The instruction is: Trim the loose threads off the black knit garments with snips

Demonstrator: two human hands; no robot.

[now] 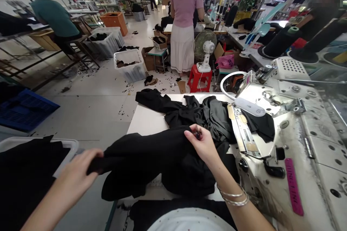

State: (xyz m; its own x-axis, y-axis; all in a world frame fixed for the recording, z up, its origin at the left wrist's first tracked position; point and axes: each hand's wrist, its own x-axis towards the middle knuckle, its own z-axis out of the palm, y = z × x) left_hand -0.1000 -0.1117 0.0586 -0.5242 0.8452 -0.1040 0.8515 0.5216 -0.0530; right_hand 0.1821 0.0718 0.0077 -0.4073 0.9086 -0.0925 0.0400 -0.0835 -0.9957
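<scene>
The hands are well apart: the left hand (73, 173) is clamped on one end of a black garment (151, 162), and the right hand (202, 144) pinches a fold, apparently to keep the cloth spread across the white table (148, 121) beside the sewing machine (284, 140).
</scene>
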